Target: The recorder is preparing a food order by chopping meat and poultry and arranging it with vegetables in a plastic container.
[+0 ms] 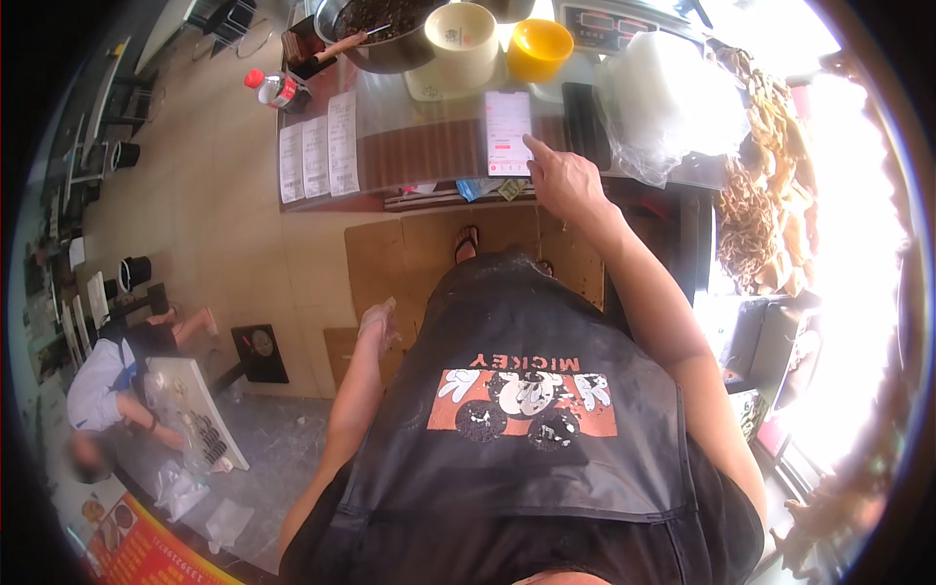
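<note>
My right hand [567, 180] reaches over the counter [417, 157], its index finger at the right edge of a lit smartphone screen [506, 135]. That hand holds nothing. A dark flat phone-like object [585, 124] lies just right of the lit phone. My left hand [380, 322] hangs low beside my black apron [570, 468], in a clear plastic glove. Its fingers are too small and blurred to make out. Three printed paper slips [314, 161] lie side by side at the counter's left end.
On the counter stand a cola bottle [281, 92], a metal pot [395, 55] of dark food, stacked cream bowls [462, 55], yellow bowls [540, 51], a scale [599, 29] and bagged plastic containers [665, 102]. Cardboard [380, 248] covers the floor. A seated person [99, 387] works at a white table [212, 409] on the left.
</note>
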{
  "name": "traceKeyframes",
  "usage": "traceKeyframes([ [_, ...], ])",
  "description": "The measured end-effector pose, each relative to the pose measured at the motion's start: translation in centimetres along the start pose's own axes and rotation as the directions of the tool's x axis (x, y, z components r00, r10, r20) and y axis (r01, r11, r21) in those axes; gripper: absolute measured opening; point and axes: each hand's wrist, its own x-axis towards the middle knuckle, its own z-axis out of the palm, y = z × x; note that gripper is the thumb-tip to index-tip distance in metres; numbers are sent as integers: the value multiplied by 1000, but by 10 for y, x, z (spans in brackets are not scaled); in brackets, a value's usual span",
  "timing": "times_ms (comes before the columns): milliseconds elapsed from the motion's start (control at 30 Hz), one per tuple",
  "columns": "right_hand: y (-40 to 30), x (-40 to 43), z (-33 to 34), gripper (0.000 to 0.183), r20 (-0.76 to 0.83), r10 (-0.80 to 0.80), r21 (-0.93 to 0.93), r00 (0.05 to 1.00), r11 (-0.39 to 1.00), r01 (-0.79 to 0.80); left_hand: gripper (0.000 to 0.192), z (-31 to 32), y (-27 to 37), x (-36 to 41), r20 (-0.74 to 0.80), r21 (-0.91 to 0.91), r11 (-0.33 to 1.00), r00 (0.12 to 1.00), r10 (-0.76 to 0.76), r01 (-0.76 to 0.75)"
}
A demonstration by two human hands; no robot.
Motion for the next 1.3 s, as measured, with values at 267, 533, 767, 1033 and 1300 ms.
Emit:
traceKeyframes([
  [267, 3, 8, 8, 48, 27, 10, -29, 1000, 1000, -10, 28, -13, -16, 1, 65, -118, 992, 997, -28, 36],
  [533, 4, -4, 12, 43, 12, -18, -6, 1000, 1000, 18, 30, -10, 0, -3, 74, -96, 995, 997, 1, 6],
  [767, 5, -7, 10, 42, -3, -43, -2, 999, 999, 43, 33, -3, 16, -8, 34, -29, 999, 999, -31, 32],
  [1033, 1, -8, 3, 42, 17, -31, 33, 999, 999, 30, 32, -3, 16, -10, 52, -26, 1000, 999, 1, 1],
  [1300, -3, -6, 3, 39, 15, -31, -8, 999, 999, 31, 31, -10, 6, 4, 47, -19, 1000, 999, -6, 7],
])
